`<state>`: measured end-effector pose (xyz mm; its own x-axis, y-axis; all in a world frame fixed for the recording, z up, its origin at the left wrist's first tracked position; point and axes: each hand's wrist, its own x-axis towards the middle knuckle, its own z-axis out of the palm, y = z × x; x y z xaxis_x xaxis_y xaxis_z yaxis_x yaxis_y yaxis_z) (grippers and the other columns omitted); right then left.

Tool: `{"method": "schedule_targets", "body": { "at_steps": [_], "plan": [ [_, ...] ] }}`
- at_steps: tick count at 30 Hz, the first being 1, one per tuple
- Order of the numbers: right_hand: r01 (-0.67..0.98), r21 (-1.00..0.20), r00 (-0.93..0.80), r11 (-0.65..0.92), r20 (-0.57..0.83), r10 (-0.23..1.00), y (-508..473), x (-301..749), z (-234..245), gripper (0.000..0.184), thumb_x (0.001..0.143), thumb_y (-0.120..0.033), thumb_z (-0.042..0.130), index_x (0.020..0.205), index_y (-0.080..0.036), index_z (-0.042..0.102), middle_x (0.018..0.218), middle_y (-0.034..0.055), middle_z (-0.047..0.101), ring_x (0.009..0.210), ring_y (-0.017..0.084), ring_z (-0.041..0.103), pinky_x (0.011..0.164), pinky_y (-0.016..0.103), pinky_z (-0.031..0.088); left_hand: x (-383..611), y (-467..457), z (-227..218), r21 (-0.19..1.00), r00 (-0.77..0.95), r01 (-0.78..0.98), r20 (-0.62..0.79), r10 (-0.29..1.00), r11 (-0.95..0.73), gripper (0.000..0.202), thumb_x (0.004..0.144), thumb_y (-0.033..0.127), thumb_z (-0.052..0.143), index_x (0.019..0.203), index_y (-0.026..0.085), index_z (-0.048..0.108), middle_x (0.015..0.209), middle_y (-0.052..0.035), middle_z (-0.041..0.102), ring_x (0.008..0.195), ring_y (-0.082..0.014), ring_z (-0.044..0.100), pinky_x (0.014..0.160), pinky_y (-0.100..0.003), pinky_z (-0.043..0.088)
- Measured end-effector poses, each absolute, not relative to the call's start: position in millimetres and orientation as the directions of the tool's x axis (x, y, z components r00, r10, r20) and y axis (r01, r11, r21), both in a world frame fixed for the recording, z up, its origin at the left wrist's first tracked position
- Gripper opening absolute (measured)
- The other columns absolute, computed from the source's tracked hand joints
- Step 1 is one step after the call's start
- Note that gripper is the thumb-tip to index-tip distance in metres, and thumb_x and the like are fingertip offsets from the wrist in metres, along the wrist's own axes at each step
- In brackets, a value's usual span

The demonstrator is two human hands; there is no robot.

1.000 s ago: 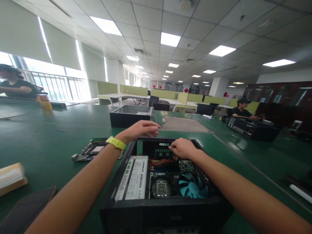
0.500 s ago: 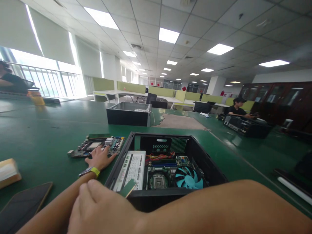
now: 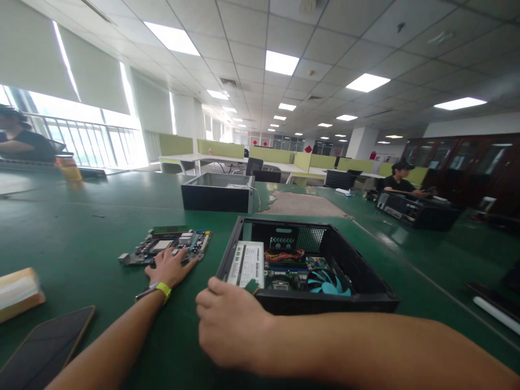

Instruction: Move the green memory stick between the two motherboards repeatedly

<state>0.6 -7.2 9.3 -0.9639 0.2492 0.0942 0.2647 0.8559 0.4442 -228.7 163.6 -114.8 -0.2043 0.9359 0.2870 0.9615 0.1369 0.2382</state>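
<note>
My left hand, with a yellow-green watch band on its wrist, lies with fingers spread on the near edge of a loose motherboard. A green stick like a RAM module shows along that board's back edge. My right hand is closed at the near left corner of an open black computer case. A green RAM stick pokes out from it, mostly hidden by the fingers. Inside the case are a white power supply, coloured cables and a turquoise fan.
Behind stands another open case. A dark flat phone-like slab and a tissue pack lie on the green table at left. One person sits right by a black case; another person sits far left.
The black case has shifted right and slightly away from me. My right hand has moved right and forward to its near left corner. My left hand stays on the motherboard.
</note>
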Motion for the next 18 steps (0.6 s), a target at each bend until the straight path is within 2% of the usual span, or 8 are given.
{"method": "schedule_targets", "body": {
  "at_steps": [7, 10, 14, 18],
  "plan": [
    [0.505, 0.514, -0.843, 0.693, 0.122, 0.524, 49, 90, -4, 0.018, 0.076, -0.025, 0.053, 0.079, -0.017, 0.069, 0.084, 0.0074, 0.063, 0.091, 0.022, 0.046, 0.102, 0.05, 0.019, -230, 164, -113, 0.232, -0.19, 0.964, 0.276, 0.942, 0.126, 0.073, 0.07, 0.072, 0.029, 0.126, 0.029, 0.048, 0.138, -0.0159, 0.033, 0.127, -0.0412, 0.02, 0.086, -0.066, 0.027],
    [0.62, 0.513, -0.741, 0.594, 0.136, 0.657, 70, 139, -7, 0.019, 0.077, -0.02, 0.051, 0.083, -0.017, 0.069, 0.087, 0.0085, 0.063, 0.097, 0.023, 0.045, 0.105, 0.048, 0.013, -230, 165, -115, 0.226, -0.179, 0.967, 0.282, 0.943, 0.115, 0.074, 0.071, 0.073, 0.028, 0.127, 0.028, 0.047, 0.139, -0.0165, 0.031, 0.128, -0.0412, 0.019, 0.087, -0.066, 0.027],
    [0.742, 0.501, -0.582, 0.446, 0.151, 0.799, 96, 202, -12, 0.025, 0.08, -0.016, 0.046, 0.091, -0.016, 0.069, 0.106, 0.012, 0.061, 0.115, 0.024, 0.038, 0.107, 0.045, 0.007, -233, 169, -118, 0.22, -0.172, 0.969, 0.272, 0.947, 0.113, 0.075, 0.071, 0.073, 0.026, 0.128, 0.028, 0.045, 0.14, -0.0177, 0.03, 0.128, -0.042, 0.019, 0.085, -0.068, 0.025],
    [0.822, 0.486, -0.414, 0.297, 0.153, 0.897, 117, 260, -20, 0.031, 0.077, -0.015, 0.047, 0.101, -0.018, 0.067, 0.13, 0.0106, 0.047, 0.128, 0.024, 0.026, 0.107, 0.045, 0.001, -235, 172, -120, 0.218, -0.167, 0.97, 0.273, 0.947, 0.108, 0.076, 0.071, 0.073, 0.028, 0.128, 0.027, 0.045, 0.141, -0.0177, 0.029, 0.129, -0.0417, 0.017, 0.088, -0.067, 0.024]
  ]
}}
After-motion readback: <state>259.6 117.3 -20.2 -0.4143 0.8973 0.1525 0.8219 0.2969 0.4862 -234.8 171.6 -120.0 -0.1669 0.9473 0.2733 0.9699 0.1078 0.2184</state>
